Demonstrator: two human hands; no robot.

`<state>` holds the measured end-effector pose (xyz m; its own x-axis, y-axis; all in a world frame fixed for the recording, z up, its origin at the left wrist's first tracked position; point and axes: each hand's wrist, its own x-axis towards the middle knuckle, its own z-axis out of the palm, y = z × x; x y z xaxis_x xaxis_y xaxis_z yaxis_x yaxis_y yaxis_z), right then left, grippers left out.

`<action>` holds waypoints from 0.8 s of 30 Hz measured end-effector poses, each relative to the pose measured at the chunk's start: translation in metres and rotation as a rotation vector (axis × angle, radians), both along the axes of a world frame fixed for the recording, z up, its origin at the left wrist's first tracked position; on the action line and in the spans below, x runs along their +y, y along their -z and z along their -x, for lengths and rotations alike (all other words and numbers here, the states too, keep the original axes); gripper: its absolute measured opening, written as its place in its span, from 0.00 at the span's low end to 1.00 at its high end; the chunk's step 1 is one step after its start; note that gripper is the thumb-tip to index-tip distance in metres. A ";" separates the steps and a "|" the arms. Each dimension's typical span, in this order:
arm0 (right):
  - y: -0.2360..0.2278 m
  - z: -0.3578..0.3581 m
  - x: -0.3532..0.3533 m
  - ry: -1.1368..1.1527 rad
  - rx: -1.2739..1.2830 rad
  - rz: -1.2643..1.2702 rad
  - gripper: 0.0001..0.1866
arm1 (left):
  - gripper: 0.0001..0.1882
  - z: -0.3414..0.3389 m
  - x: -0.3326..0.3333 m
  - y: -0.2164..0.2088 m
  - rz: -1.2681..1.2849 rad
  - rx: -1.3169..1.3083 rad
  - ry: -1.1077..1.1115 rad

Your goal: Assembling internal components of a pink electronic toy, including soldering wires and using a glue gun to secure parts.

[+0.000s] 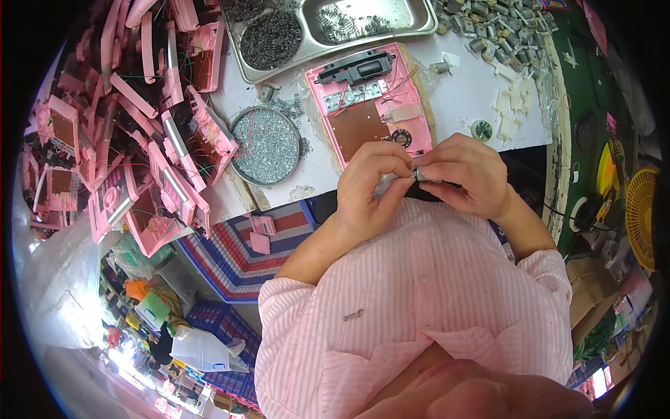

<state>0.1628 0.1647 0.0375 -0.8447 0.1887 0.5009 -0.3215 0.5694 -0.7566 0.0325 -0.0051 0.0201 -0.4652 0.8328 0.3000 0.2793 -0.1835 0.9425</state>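
My left hand [372,183] and my right hand [469,174] meet at the near edge of the table, fingertips closed in a pinch. Between them is a small grey metallic part [417,173], mostly hidden by the fingers; its exact kind does not show. Just beyond them lies an opened pink plastic casing [412,98] on a pad. It carries a brown board [357,131], a black bar-shaped part [363,68] at its far end, thin wires and a small round speaker [401,137] near my fingers.
Pink casings with wires are heaped [150,133] at the left. A round dish [299,150] holds small screws; a metal tray [307,42] behind holds dark springs. Small grey motors [488,31], white plastic pieces [513,105] and a solder-like reel [481,130] lie right. A yellow fan [641,216] stands beyond.
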 end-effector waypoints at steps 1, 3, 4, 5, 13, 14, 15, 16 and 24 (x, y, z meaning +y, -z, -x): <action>0.000 0.000 0.001 0.004 0.004 -0.009 0.18 | 0.08 0.000 0.001 0.001 0.000 -0.002 -0.004; 0.000 0.001 0.002 0.006 0.015 -0.022 0.18 | 0.12 0.001 0.004 -0.003 0.004 0.108 -0.048; 0.000 0.002 0.004 0.005 0.001 -0.019 0.18 | 0.15 0.002 0.006 -0.005 0.006 0.164 -0.069; 0.000 0.001 0.006 0.003 -0.013 -0.019 0.18 | 0.15 0.007 0.009 -0.006 0.023 0.162 -0.057; 0.003 -0.002 0.027 0.180 -0.110 -0.050 0.17 | 0.10 0.058 0.064 0.002 0.330 0.842 -0.299; 0.002 -0.002 0.029 0.195 -0.114 -0.053 0.17 | 0.09 0.057 0.071 0.003 0.371 0.932 -0.315; 0.001 -0.002 0.031 0.209 -0.118 -0.057 0.17 | 0.09 0.057 0.075 0.005 0.364 0.951 -0.326; 0.002 -0.004 0.033 0.215 -0.128 -0.056 0.17 | 0.09 0.057 0.078 0.006 0.359 0.971 -0.338; 0.011 0.009 0.037 0.320 -0.171 -0.065 0.18 | 0.08 0.054 0.083 0.016 0.303 1.065 -0.394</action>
<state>0.1538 0.2021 0.0264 -0.8205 0.4294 0.3773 0.0088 0.6695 -0.7428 -0.0217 0.0778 0.0040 -0.3406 0.7913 0.5077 0.9402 0.2831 0.1895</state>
